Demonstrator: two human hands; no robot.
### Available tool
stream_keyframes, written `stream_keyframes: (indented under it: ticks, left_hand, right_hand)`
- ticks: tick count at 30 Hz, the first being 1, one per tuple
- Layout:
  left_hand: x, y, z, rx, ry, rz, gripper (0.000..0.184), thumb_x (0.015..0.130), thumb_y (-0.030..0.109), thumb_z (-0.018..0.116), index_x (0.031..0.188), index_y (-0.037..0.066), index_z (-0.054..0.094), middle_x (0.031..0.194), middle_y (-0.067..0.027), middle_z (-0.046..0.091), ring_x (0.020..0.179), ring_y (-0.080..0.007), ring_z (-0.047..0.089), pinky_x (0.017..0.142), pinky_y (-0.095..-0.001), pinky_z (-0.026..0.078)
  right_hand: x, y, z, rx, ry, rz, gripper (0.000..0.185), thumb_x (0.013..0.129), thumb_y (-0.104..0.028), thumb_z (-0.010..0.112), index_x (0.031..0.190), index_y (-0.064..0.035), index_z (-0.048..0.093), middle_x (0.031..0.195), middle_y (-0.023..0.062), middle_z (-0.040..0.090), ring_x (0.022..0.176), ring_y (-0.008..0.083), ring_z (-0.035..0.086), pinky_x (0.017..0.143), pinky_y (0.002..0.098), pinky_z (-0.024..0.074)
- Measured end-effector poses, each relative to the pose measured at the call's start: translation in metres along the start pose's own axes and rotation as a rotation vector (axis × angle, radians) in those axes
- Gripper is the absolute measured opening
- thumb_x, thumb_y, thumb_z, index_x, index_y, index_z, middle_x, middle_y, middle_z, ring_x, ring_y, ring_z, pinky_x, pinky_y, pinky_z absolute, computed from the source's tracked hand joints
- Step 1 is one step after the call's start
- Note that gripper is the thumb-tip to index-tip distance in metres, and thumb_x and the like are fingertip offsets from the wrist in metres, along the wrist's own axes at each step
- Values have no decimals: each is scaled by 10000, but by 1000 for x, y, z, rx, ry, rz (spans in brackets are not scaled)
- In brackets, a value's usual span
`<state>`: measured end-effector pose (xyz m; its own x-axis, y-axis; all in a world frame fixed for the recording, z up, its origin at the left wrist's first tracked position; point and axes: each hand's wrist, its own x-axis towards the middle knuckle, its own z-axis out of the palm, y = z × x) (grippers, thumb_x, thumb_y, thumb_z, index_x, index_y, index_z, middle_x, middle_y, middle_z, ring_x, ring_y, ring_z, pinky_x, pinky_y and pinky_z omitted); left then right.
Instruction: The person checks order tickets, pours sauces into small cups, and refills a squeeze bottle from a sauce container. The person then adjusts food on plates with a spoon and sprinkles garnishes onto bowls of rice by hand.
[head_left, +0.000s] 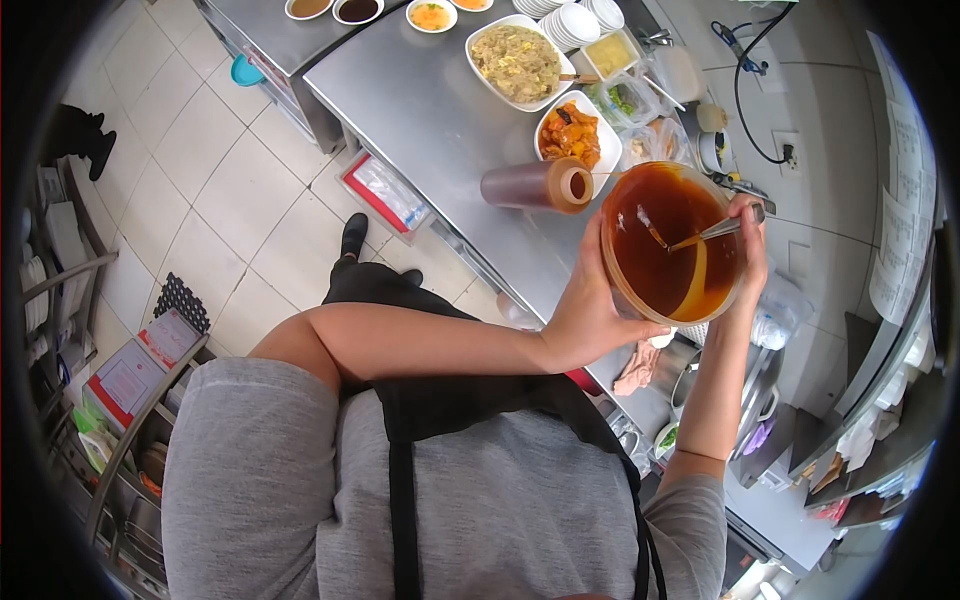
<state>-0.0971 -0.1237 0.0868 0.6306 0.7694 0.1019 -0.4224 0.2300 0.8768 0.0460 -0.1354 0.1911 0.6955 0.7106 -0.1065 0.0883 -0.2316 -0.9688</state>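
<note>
My left hand (pixel 592 300) grips the left side of a round clear plastic tub (pixel 668 318), its thumb along the near rim. Dark reddish-brown sauce (pixel 645 235) fills much of the tub. My right hand (pixel 750 255) is closed at the tub's right rim around the handle of a metal spoon (pixel 715 230), whose bowl dips into the sauce. Just left of the tub, a squeeze bottle (pixel 535 186) with brownish-red contents stands uncapped on the steel counter (pixel 430 120). A thin strand spans the gap between the tub's rim and the bottle's mouth.
Beyond the bottle are a dish of orange saucy pieces (pixel 570 132), a dish of fried rice (pixel 515 62) and stacked white lids (pixel 572 22). Small sauce bowls (pixel 432 15) sit at the back left. A power cord (pixel 745 110) hangs by the tiled wall. Racks (pixel 100 262) stand left.
</note>
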Motion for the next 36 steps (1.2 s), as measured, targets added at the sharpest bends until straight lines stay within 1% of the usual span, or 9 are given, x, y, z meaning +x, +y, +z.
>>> stream_keyframes:
  ticks: [8,11,13,18,23,26,30,32,36]
  left_hand:
    - [-1,1,-1,-20,-6,-4,1188,545,284,805,1298,-79,-39,1330,-242,124,1253,-362,189,1033,-397,198]
    - [-3,1,-1,23,-7,14,1194,545,280,805,1299,-77,-49,1333,-241,119,1258,-361,181,1035,-395,192]
    - [-5,1,-1,-23,-5,-18,1197,545,282,805,1299,-77,-53,1336,-243,111,1262,-362,172,1038,-395,185]
    - [-8,0,-2,18,9,-3,1191,546,288,805,1294,-92,-39,1335,-255,103,1261,-370,168,1039,-396,181]
    - [-9,-3,-5,42,25,14,1188,543,293,806,1289,-105,-29,1328,-268,110,1258,-379,168,1038,-396,183]
    - [-10,-6,-8,97,21,17,1189,539,297,808,1292,-94,-25,1326,-268,115,1256,-382,172,1036,-398,186]
    - [-9,-10,-11,131,31,62,1182,537,293,810,1300,-65,-18,1326,-263,115,1250,-388,180,1033,-403,190]
    - [-9,-11,-11,129,27,65,1179,537,290,811,1303,-56,-16,1327,-261,114,1248,-391,182,1032,-405,192]
    - [-9,-11,-12,151,24,78,1174,538,278,811,1306,-48,-15,1324,-261,117,1245,-395,188,1031,-409,194]
  right_hand:
    - [-1,2,-1,-24,-3,-47,220,809,-320,479,831,-108,427,790,-1,349,755,103,347,701,225,270]
    - [-1,3,-2,-21,-15,-56,220,811,-319,475,832,-106,427,791,-1,351,754,103,349,699,225,272]
    - [-2,2,-1,-21,-19,-53,220,811,-319,475,832,-105,428,791,-1,351,753,103,349,697,224,273]
    - [-5,3,2,-6,-33,-47,224,812,-322,474,833,-103,431,791,0,353,748,101,347,688,223,276]
    - [-3,14,-2,-34,-13,-111,244,808,-338,474,829,-99,429,785,3,355,739,100,348,680,218,279]
    - [-4,21,-5,-13,-42,-96,250,807,-344,471,829,-98,427,781,3,351,737,101,346,680,214,275]
    - [-6,26,-2,14,-24,-121,246,810,-340,465,830,-97,427,775,4,350,737,103,349,669,216,282]
    - [-4,28,-6,0,-74,-165,192,856,-268,432,849,-82,384,772,10,347,742,124,387,685,265,327]
    - [-8,28,-4,58,-89,-151,184,854,-262,427,850,-83,385,775,9,348,739,122,382,688,266,322]
